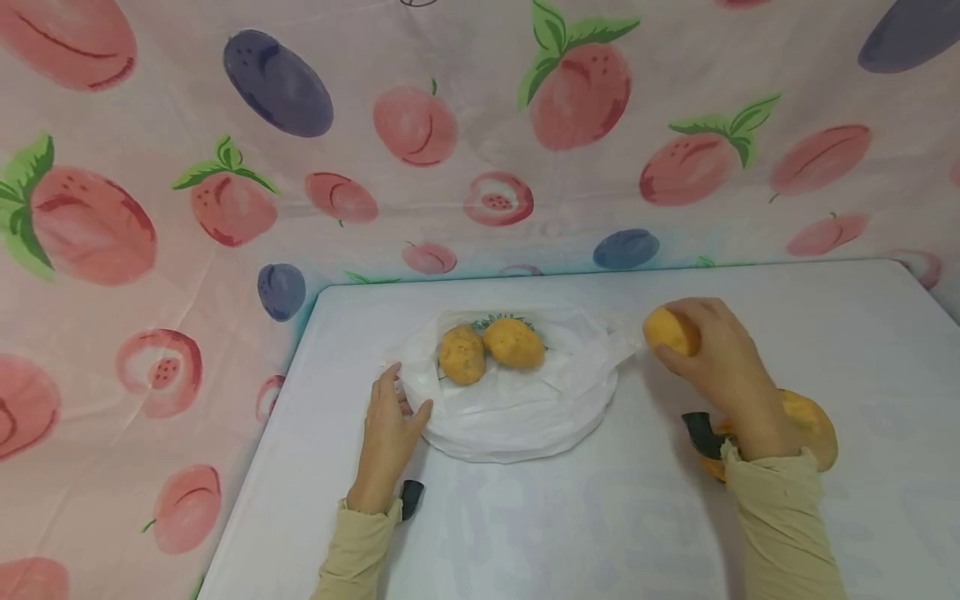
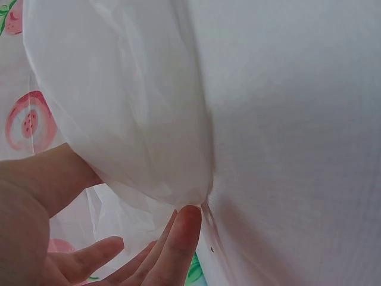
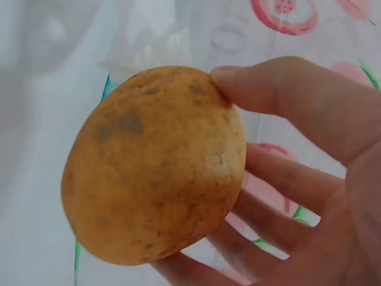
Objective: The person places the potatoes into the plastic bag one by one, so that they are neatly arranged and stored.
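The right hand (image 1: 712,346) holds a potato (image 1: 672,331) between two and three o'clock of the bag (image 1: 495,433), thumb on one side, fingers round the other. That grip looks sound; a light but firm hold suits it, since such a rounded shape could roll off the fingertips. The left hand (image 1: 393,433) is at eight o'clock of the bag, fingers spread and thumb apart, touching its edge rather than pinching it. It does well to steady that edge gently, as thin plastic probably slides and creases easily. Two potatoes (image 1: 461,354) lie together toward eleven and twelve o'clock on the bag; whether they are inside its mouth, I cannot tell. Best not to knock them. More yellow produce (image 1: 813,429) sits at five o'clock from the right hand, partly hidden; the right sleeve (image 1: 780,517) should clear it
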`<action>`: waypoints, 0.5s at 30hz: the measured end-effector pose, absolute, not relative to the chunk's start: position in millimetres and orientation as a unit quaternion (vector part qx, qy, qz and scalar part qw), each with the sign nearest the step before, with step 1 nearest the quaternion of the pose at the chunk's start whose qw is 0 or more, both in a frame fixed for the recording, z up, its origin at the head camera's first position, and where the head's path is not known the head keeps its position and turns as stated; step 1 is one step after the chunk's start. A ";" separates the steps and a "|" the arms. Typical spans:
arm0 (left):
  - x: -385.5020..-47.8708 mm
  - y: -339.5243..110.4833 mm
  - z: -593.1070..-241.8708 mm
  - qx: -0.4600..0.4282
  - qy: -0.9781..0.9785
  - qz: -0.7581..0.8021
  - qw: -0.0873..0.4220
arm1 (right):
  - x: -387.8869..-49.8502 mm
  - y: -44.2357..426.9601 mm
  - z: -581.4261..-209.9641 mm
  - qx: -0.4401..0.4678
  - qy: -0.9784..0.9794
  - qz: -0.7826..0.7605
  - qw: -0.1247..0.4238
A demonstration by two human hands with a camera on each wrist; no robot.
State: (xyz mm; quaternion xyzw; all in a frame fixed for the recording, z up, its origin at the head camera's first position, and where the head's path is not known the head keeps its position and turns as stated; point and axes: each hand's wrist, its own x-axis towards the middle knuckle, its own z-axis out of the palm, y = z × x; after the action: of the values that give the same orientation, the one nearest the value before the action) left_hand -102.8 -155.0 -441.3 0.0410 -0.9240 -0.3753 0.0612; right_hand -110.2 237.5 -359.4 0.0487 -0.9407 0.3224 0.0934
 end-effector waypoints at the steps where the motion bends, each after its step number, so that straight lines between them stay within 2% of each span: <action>1: -102.8 -155.1 -441.2 0.040 -0.924 -0.376 0.061 | -110.6 236.0 -358.7 0.053 -0.939 0.327 0.093; 10: -102.9 -155.2 -439.3 0.040 -0.923 -0.378 0.056 | -114.9 222.4 -357.1 0.082 -0.935 0.335 0.082; 15: -102.8 -155.2 -439.2 0.041 -0.923 -0.378 0.056 | -116.6 213.8 -353.4 0.105 -0.932 0.333 0.098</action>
State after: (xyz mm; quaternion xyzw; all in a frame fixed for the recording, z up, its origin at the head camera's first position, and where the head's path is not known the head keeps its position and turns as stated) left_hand -102.8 -155.2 -439.2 0.0411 -0.9232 -0.3780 0.0557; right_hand -116.6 213.8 -353.4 0.1050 -0.9318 0.3332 0.0984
